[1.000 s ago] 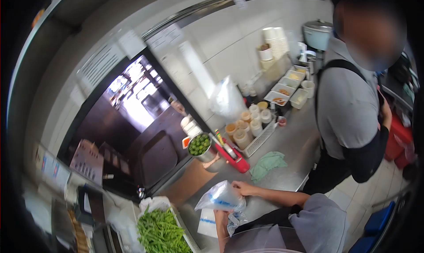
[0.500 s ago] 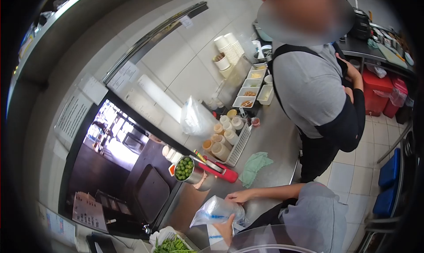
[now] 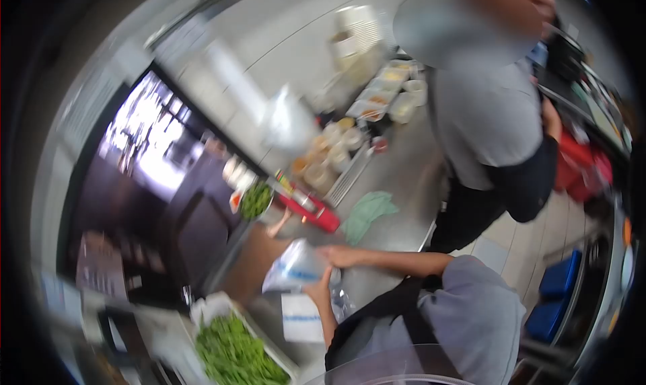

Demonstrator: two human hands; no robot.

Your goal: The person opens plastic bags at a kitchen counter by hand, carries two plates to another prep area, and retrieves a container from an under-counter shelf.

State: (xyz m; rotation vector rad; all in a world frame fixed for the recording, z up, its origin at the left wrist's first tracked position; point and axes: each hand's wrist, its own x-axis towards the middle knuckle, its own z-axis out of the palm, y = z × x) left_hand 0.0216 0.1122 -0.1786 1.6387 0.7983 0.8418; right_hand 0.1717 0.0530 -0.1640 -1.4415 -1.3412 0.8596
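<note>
A clear plastic bag (image 3: pixel 294 267) with blue print is held low over the steel counter. My left hand (image 3: pixel 319 289) is closed around its near side, thumb pointing up. My right hand (image 3: pixel 340 256) grips the bag's upper right edge, its fingertips partly blurred. Below the bag lies a white, flat packet or sheet (image 3: pixel 303 318) with blue lettering. Some more clear plastic (image 3: pixel 344 305) sits beside my left wrist.
A white bin of leafy greens (image 3: pixel 293 368) stands at the front. Beyond the bag are a metal container of limes (image 3: pixel 256 200), a red tool (image 3: pixel 316 213), a green cloth (image 3: pixel 369 215) and several sauce bottles (image 3: pixel 330 160). A co-worker (image 3: pixel 481 116) stands at the right.
My view has swung, so the counter items sit further left and higher, and more of the leafy greens shows. Both hands still hold the bag. The co-worker's head and arm have shifted.
</note>
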